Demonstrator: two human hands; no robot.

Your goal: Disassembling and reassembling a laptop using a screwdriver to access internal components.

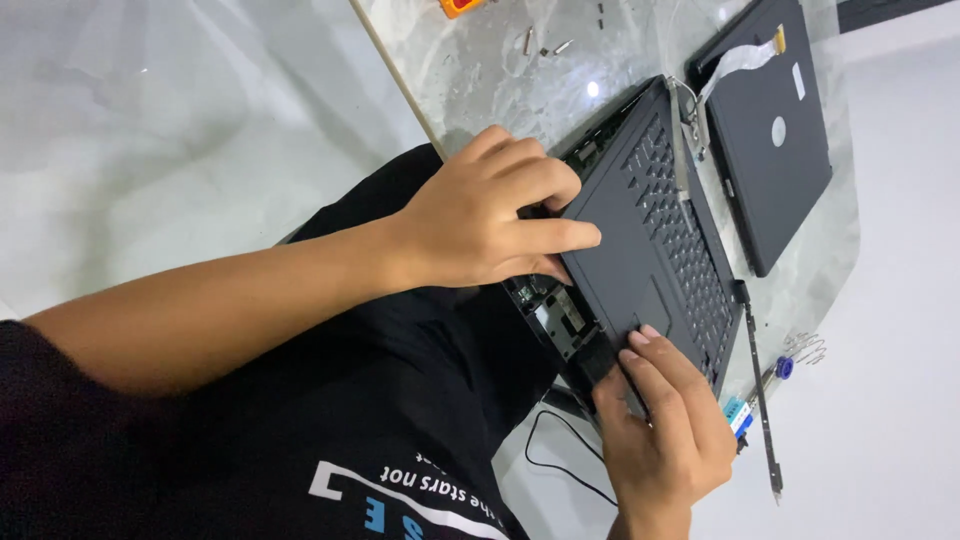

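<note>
The laptop's palmrest and keyboard cover [650, 250] looks like matt dark grey plastic, smooth around the keys. At two o'clock from it, the detached screen lid [775, 170] has the same matt plastic finish. The tabletop [480, 60] is glossy, marbled and reflective. At five o'clock lies a thin, dull black strip [762, 400]. The black shirt [330, 430] is soft cloth.

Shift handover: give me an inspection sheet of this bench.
Surface: glass tabletop, marbled, glossy.
Job's things: laptop base, keyboard cover partly lifted, internals exposed; detached lid panel beside it.
Clutter: loose screws, thin black strip, blue-handled tool.
Grips: left hand and right hand both press the cover's edge.
Cables: white ribbon; black wire hanging below.
Surroundings: pale floor.
</note>
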